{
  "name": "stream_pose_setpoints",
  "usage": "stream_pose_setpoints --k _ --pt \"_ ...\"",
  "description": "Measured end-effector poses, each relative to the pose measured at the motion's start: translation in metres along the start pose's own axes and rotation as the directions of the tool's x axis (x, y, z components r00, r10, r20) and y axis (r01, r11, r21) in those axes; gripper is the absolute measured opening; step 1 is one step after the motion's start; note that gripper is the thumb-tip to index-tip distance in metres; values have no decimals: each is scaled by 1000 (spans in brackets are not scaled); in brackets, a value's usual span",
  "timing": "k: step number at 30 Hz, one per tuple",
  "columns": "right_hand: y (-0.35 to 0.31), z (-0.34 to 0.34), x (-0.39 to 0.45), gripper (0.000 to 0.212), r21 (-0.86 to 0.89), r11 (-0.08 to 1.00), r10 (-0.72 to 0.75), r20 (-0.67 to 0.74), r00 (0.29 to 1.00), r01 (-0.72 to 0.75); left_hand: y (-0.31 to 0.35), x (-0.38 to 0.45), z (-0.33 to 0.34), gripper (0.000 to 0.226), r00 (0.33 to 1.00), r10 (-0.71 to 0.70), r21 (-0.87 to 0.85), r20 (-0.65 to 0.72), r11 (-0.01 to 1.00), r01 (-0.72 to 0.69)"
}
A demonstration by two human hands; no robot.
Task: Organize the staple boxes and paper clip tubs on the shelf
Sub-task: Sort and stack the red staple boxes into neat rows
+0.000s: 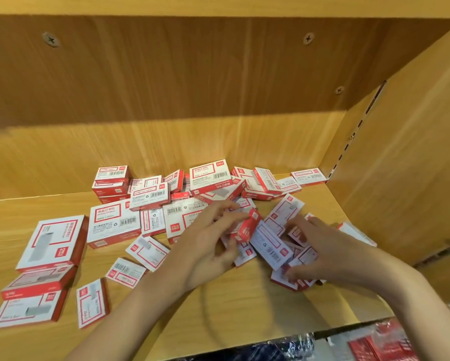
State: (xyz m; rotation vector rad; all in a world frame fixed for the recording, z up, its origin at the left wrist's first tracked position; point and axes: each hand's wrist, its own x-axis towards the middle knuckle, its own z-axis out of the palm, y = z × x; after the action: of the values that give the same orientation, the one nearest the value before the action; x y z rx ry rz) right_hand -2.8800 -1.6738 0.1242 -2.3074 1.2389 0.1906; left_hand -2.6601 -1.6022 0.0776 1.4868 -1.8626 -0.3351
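Note:
Several red-and-white staple boxes lie scattered on the wooden shelf (pixel 244 308). My left hand (pixel 208 246) pinches a small red staple box (pixel 247 226) between thumb and fingers at the shelf's middle. My right hand (pixel 322 246) curls round a loose bunch of small boxes (pixel 278 248) lying flat just right of it. Larger boxes (pixel 53 241) sit stacked at the left, and another large one (pixel 113 222) lies behind them. More boxes are piled along the back wall (pixel 210 175). No paper clip tubs show.
The shelf's right side panel (pixel 400 165) stands close to my right hand. Below the front edge, wrapped red packs (pixel 385 342) show on a lower level. Bare shelf surface lies in front of my hands.

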Motion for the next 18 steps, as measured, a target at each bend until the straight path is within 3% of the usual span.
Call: stream_pose_setpoints --k 4,6,8,11,15,18 --pt "-1 -9 -8 52 20 999 -35 -127 991 37 2 1 4 57 990 9 138 143 990 -29" --pt "-7 -16 -10 44 54 995 -70 -249 966 86 3 4 5 56 994 -26 127 105 992 12" --pt "-17 -20 -6 35 88 978 -141 -398 906 191 2 5 3 50 997 -78 73 19 994 77" --pt "-36 -21 12 25 202 915 -196 -536 821 350 3 2 -8 37 984 -178 -172 -30 970 170" --pt "-65 -20 40 11 446 797 -160 -494 855 407 2 -14 -39 38 949 -288 -331 -127 914 233" --pt "-94 -16 55 8 444 757 -265 -462 846 480 -9 -31 -67 41 880 -399 -358 -257 885 297"
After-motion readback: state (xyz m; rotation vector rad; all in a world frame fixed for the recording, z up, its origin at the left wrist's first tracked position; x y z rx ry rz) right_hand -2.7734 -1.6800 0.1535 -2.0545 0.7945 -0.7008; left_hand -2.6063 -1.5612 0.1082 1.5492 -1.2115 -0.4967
